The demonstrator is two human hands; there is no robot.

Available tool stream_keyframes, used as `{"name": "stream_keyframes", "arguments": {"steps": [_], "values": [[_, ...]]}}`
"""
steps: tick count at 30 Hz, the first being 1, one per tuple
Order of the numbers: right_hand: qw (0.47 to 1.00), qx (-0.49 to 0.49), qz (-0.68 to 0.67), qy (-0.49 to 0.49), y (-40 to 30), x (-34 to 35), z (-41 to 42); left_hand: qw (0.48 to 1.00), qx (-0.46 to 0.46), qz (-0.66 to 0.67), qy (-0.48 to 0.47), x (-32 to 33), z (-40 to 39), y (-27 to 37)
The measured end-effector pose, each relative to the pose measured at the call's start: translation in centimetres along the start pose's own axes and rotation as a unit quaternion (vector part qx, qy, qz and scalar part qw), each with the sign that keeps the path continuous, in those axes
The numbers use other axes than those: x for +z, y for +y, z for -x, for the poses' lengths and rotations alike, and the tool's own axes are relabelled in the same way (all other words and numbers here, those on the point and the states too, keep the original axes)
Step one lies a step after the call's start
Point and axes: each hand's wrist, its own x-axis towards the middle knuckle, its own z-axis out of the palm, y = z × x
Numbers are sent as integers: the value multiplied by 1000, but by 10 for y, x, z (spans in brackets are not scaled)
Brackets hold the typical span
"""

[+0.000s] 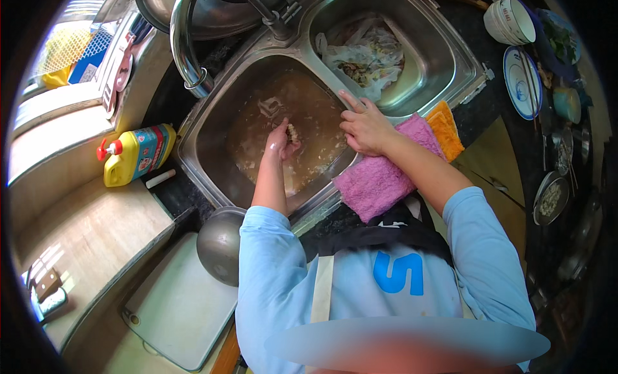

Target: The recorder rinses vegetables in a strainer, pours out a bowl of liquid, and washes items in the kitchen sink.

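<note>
Murky brown water with floating bits stands in the left basin of a stainless steel double sink (pixel 212 132). Over that water my left hand (pixel 284 141) is closed around a clump of pale food scraps (pixel 292 132). My right hand (pixel 364 125) rests on the divider between the basins, its index finger stretched out, holding nothing. A crumpled plastic bag with food waste (pixel 367 55) lies in the right basin. Beneath my right forearm, a pink cloth (pixel 376 185) hangs over the sink's front edge, beside an orange cloth (pixel 444 130).
The curved chrome faucet (pixel 181 41) arches at the left basin's back. A yellow detergent bottle (pixel 140 154) stands left. An upturned metal bowl (pixel 219 248) and a white cutting board (pixel 183 301) are at lower left. Stacked bowls (pixel 507 21) and a plate with chopsticks (pixel 519 84) are at right.
</note>
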Motion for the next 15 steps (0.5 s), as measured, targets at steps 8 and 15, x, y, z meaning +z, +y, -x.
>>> {"name": "stream_keyframes", "arguments": {"steps": [8, 15], "values": [[1000, -15, -10, -5, -7, 1, -10, 990, 126, -64, 1, 9, 33, 11], [1000, -7, -11, -17, 3, 3, -1, 879, 384, -283, -17, 153, 98, 62]]}}
